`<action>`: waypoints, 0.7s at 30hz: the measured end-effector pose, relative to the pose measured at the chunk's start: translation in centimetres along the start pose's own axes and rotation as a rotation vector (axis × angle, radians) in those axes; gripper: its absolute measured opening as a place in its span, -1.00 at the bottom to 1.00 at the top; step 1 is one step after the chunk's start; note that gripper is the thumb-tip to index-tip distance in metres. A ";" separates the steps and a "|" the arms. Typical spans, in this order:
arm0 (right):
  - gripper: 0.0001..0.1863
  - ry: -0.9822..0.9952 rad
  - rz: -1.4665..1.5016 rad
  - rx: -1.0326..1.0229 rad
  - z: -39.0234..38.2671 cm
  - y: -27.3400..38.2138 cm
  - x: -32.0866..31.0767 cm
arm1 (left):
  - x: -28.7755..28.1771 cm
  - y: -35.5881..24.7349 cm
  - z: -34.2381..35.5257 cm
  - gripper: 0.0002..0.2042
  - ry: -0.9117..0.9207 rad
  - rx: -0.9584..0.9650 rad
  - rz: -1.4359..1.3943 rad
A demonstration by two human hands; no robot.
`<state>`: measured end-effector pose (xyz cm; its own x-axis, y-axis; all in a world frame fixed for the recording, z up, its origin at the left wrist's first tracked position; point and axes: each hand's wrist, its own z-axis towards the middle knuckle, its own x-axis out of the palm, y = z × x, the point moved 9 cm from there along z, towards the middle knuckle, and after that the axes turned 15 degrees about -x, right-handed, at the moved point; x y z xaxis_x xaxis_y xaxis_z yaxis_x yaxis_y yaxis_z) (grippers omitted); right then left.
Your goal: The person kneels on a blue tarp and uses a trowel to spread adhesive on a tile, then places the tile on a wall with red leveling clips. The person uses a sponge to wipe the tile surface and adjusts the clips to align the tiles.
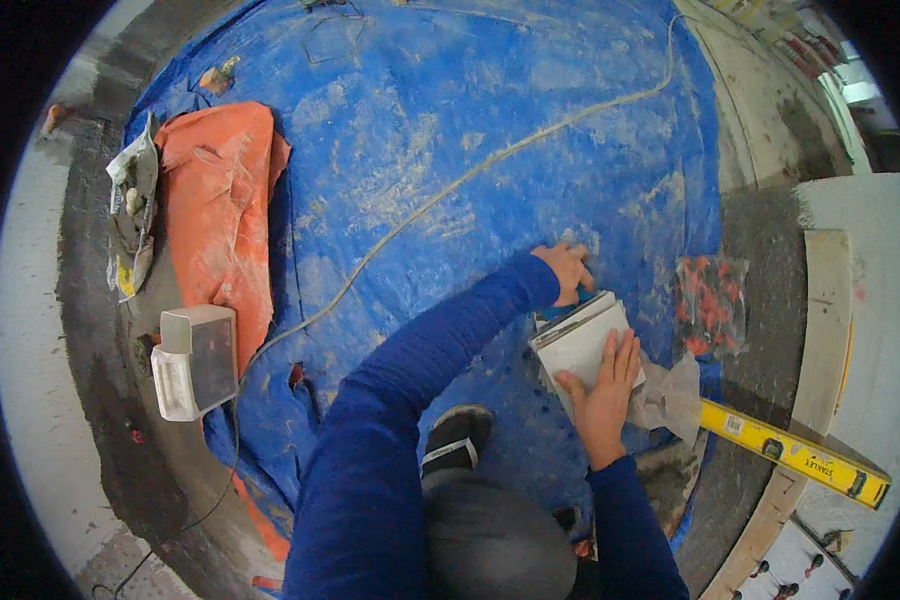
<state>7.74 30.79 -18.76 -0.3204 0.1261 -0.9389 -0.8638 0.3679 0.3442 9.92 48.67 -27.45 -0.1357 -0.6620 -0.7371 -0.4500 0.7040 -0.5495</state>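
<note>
A stack of white tiles (pixel 578 341) sits on the blue tarp (pixel 530 160) to the right of my foot. My right hand (pixel 603 408) lies flat on the top tile, thumb and fingers spread. Just beyond the stack's far edge is my left hand (pixel 566 272), its fingers slightly bent and apart, close to the tile corner; nothing shows in them. Whether those fingertips touch the tile or the tarp I cannot tell. Against the stack's right side lies a crumpled translucent plastic sheet (pixel 670 398).
A yellow spirit level (pixel 795 452) lies at right. Beyond it is a clear bag of red plastic pieces (pixel 710 300). A grey cable (pixel 440 195) crosses the tarp. At left are an orange sheet (pixel 220 200), a clear plastic container (pixel 195 362) and a crumpled bag (pixel 133 205).
</note>
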 end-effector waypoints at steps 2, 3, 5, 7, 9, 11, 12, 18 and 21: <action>0.11 0.010 -0.002 0.013 0.0 -0.1 0.1 | 0.4 0.1 -0.1 -0.72 0.025 0.034 0.037; 0.11 0.006 0.004 0.009 0.0 0.0 0.0 | 0.4 0.2 -0.3 -0.73 0.029 0.046 0.065; 0.11 0.018 -0.005 0.019 0.0 -0.1 0.1 | 0.3 0.0 -0.7 -0.75 0.022 0.072 0.136; 0.11 0.021 -0.009 0.019 0.1 0.0 0.1 | 0.4 -0.5 -1.5 -0.77 0.006 0.095 0.222; 0.11 0.012 0.001 0.004 0.3 0.1 -0.1 | 0.8 -1.1 -3.2 -0.79 -0.005 0.150 0.301; 0.10 0.024 0.001 0.008 0.3 0.1 -0.1 | 0.5 -1.1 -5.3 -0.80 -0.063 0.190 0.376; 0.10 0.023 0.014 0.002 0.4 0.2 -0.1 | 0.1 -0.9 -6.6 -0.80 -0.118 0.205 0.408; 0.12 0.096 -0.046 0.022 0.2 0.1 0.5 | -4.5 9.6 -8.3 -0.75 0.076 -0.220 0.218; 0.12 0.082 -0.036 -0.002 0.3 0.2 0.5 | -5.9 7.5 -5.4 -0.72 -0.001 -0.106 0.104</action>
<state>7.49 31.19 -19.14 -0.3200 0.0365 -0.9467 -0.8761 0.3689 0.3104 2.55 56.44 -25.05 -0.1857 -0.5867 -0.7882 -0.5242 0.7376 -0.4256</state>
